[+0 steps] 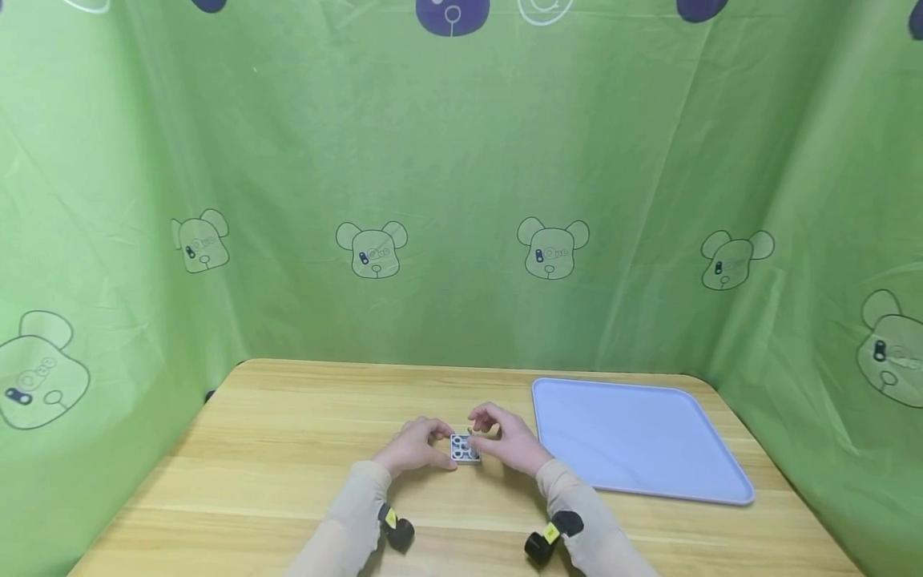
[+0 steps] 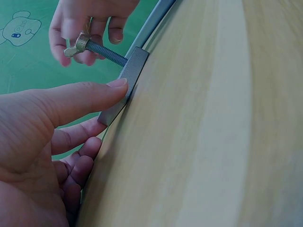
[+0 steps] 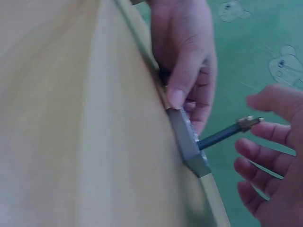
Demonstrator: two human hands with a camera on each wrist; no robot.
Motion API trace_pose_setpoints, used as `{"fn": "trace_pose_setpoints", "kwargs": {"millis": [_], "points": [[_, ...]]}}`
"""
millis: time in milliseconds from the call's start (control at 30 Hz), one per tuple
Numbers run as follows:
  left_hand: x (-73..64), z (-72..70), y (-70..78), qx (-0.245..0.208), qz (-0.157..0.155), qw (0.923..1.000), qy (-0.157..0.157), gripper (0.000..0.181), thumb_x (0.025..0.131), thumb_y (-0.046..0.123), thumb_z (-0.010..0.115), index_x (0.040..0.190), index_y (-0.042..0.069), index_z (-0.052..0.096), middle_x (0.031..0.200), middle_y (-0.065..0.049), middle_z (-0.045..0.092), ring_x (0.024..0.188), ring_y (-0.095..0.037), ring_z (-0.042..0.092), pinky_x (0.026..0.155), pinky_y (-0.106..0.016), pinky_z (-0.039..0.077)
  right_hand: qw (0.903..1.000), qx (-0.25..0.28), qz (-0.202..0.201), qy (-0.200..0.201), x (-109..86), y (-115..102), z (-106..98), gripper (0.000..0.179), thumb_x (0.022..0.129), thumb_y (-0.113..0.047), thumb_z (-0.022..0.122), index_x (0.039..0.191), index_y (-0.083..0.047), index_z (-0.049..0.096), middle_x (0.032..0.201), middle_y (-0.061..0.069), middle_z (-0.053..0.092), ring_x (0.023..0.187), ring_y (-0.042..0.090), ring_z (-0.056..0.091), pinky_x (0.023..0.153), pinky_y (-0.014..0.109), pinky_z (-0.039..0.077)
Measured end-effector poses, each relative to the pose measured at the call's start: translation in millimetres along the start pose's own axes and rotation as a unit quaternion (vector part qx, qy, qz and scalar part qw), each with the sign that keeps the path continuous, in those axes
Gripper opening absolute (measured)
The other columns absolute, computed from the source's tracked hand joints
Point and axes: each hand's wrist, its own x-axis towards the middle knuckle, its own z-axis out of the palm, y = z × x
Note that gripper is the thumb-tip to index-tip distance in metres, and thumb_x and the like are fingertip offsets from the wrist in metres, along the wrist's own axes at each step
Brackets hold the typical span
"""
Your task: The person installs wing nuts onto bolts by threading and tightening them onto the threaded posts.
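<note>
A small square grey metal block (image 1: 457, 459) with several round holes in its top rests on the table, its edge held between the thumb and fingers of my left hand (image 1: 413, 445). From the block rises a threaded rod (image 2: 107, 52), carrying a brass-coloured wing nut (image 3: 247, 123) near its upper end. Around the wing nut, my right hand (image 1: 510, 442) has its fingers loosely bent. In the right wrist view its thumb stands apart from the nut, while the index fingertip is close to one wing. Whether that fingertip touches it, I cannot tell.
A pale blue-lilac tray (image 1: 642, 437) lies on the right of the wooden table (image 1: 288, 401). Green curtains (image 1: 461, 160) with bear-face prints hang behind and at both sides. Both wrists wear small black cameras (image 1: 400, 534).
</note>
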Motion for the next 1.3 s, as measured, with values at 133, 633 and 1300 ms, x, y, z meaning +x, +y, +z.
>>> {"fn": "trace_pose_setpoints", "kwargs": {"millis": [133, 633, 1300], "points": [[0.1, 0.3, -0.1, 0.001, 0.0, 1.0, 0.0, 0.051, 0.064, 0.025, 0.087, 0.11, 0.015, 0.067, 0.11, -0.006, 0.06, 0.103, -0.023, 0.049, 0.091, -0.052, 0.042, 0.9971, 0.07, 0.012, -0.026, 0.2, 0.7, -6.5, 0.033, 0.092, -0.022, 0.063, 0.123, -0.01, 0.059, 0.111, 0.011, 0.067, 0.104, 0.021, 0.058, 0.087, 0.035, 0.046], [-0.6, -0.7, 1.8, -0.003, -0.006, 1.0, -0.003, 0.051, 0.064, 0.025, 0.087, 0.11, 0.015, 0.067, 0.11, -0.006, 0.06, 0.103, -0.023, 0.049, 0.092, -0.052, 0.042, 0.9763, 0.172, 0.061, -0.116, -2.4, 8.3, -18.0, 0.038, 0.093, -0.02, 0.058, 0.13, -0.01, 0.059, 0.135, 0.014, 0.059, 0.12, 0.021, 0.056, 0.097, 0.039, 0.045], [0.3, -1.3, 1.0, -0.003, -0.007, 1.0, 0.0, 0.051, 0.063, 0.027, 0.087, 0.109, 0.018, 0.068, 0.11, -0.005, 0.061, 0.104, -0.023, 0.051, 0.094, -0.052, 0.041, 0.9779, 0.167, 0.051, -0.115, -1.9, 12.9, -13.8, 0.036, 0.09, -0.016, 0.063, 0.124, -0.007, 0.062, 0.127, 0.016, 0.063, 0.116, 0.023, 0.056, 0.096, 0.037, 0.044]]}}
